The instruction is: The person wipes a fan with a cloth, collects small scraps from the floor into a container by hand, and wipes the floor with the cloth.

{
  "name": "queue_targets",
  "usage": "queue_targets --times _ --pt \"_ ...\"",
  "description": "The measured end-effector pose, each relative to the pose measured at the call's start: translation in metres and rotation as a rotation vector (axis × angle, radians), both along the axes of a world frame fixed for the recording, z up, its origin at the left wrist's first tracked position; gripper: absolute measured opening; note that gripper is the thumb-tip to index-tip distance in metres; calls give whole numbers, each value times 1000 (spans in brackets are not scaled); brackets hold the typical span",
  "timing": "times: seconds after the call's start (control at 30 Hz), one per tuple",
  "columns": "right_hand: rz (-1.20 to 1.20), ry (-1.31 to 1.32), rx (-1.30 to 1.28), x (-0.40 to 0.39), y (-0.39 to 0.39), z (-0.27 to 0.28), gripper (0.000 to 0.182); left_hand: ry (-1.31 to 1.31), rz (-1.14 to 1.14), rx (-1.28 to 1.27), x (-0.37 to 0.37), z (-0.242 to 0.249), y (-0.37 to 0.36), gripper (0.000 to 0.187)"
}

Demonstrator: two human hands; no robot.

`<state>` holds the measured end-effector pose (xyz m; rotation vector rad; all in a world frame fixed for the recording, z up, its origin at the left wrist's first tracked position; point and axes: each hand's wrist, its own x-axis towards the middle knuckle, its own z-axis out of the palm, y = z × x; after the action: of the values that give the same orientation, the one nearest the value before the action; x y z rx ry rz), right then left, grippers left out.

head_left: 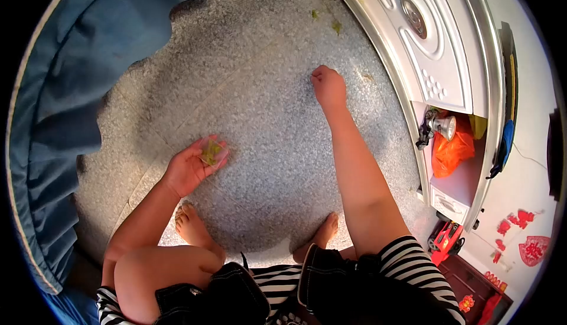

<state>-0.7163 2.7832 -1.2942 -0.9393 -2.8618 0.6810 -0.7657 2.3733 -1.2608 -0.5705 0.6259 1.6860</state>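
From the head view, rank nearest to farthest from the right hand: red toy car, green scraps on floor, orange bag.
1. Green scraps: ahead of the right hand.
2. Orange bag: right, in the cabinet.
3. Red toy car: right, farther back.

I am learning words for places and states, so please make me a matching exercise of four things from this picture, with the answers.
Things
1. left hand
2. right hand
3. orange bag
4. blue cloth

Places and states
A. inside the open compartment of the white cabinet
B. palm up, with green bits on it
C. hanging in folds at the left side of the picture
D. fingers curled in, reaching farther forward

Right pairs: 1-B, 2-D, 3-A, 4-C
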Motion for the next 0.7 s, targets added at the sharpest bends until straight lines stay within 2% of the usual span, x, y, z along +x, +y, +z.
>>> queue_targets --times 0.07,0.2,0.27,0.3,0.33,0.37,0.43,0.47,0.53,0.57,0.63,0.7 --pt "54 -170 205 -6 -4 -4 12 -3 -2 4 1 -3 -3 50" --pt "65 -272 232 -13 -21 4 15 -2 -14 -5 0 -1 2 50" --pt "102 28 -157 -14 -61 30 9 5 -18 -6 -2 1 2 50" --pt "76 91 -306 -13 -94 49 11 28 -28 -8 -2 1 2 49" --pt "140 245 -288 -8 -129 60 10 52 -41 -1 -2 0 6 49" --pt "224 258 -340 0 -161 75 8 50 -51 14 -1 -2 8 49" --pt "643 272 -159 17 -198 71 7 28 -25 -26 3 -7 8 49" --pt "630 270 -143 22 -203 71 7 30 -39 -11 4 -5 12 49" --pt "504 240 -276 25 -206 70 9 3 -33 -51 1 1 16 51" --pt "384 243 -262 24 -192 69 10 7 -35 -44 -1 4 17 51" --pt "157 228 -229 22 -141 62 10 25 -41 87 -3 9 15 56" --pt "14 286 -113 30 -61 32 9 31 -35 61 -1 7 9 58"
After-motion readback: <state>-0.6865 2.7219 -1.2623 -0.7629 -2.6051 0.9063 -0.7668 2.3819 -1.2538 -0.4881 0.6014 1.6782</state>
